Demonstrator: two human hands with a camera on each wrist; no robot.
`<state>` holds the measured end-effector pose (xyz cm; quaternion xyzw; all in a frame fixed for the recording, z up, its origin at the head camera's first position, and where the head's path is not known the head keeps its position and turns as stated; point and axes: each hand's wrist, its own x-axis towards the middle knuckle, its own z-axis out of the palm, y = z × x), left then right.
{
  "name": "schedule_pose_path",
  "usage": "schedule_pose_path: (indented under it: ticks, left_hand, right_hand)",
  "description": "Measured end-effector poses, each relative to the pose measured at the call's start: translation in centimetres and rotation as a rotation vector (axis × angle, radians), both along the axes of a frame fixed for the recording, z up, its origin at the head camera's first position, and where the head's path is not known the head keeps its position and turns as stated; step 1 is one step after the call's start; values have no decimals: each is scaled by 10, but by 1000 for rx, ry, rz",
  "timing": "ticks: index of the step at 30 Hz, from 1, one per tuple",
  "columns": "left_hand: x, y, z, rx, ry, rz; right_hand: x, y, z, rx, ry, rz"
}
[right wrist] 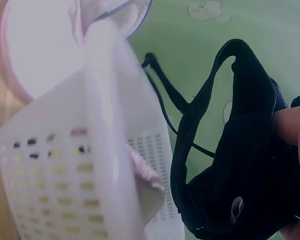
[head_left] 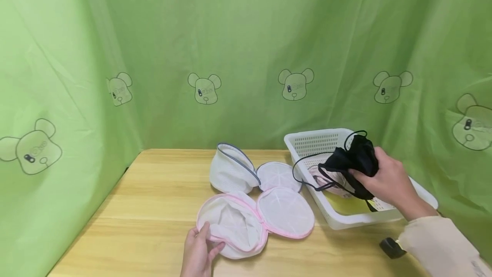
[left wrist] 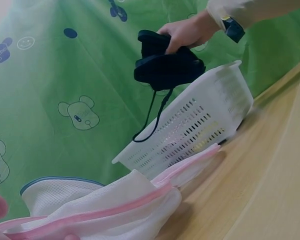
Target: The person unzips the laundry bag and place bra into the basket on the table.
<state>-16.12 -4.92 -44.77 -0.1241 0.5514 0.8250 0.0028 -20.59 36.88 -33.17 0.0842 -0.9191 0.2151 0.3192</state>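
Observation:
My left hand [head_left: 197, 251] pinches the near-left rim of a white mesh laundry bag [head_left: 251, 249] with pink trim. The bag stands unzipped, its round lid [head_left: 286, 213] folded out to the right. Over the white basket [head_left: 332, 221], my right hand [head_left: 392, 181] grips a bunched black bra [head_left: 357, 157]. Thin cord-like straps dangle from the bra, one looping past the basket's left rim. In the right wrist view, a wide strap loop and a small pale tag show on the bra [right wrist: 250, 150].
Behind the pink-trimmed bag sits a second white mesh bag [head_left: 230, 170] with blue trim, its lid [head_left: 278, 174] opened flat. Pale pink and yellow cloth [head_left: 346, 204] lies in the basket. A small black object [head_left: 392, 248] is by the right sleeve. Green curtain [head_left: 246, 54] surrounds the wooden table [head_left: 153, 208].

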Motion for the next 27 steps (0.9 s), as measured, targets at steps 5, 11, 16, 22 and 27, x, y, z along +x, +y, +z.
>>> schedule_pose_path:
  ticks: [5,11,16,22,27]
  left_hand:
    - [0,0,0,4,1,-5]
    - [1,-1,-1,1,-8,-8]
    - [1,-2,-2,-13,-13,-25]
    - [-3,-2,-3,-42,-12,-25]
    - [-6,-4,-2,-66,-22,-7]
  right_hand:
    - [5,13,-6,-2,-39,-39]
    - [8,22,-11,-5,-74,-70]
    - [9,28,-17,18,-86,-85]
    - [8,32,-24,57,-118,-103]
    - [10,32,-26,35,-132,-93]
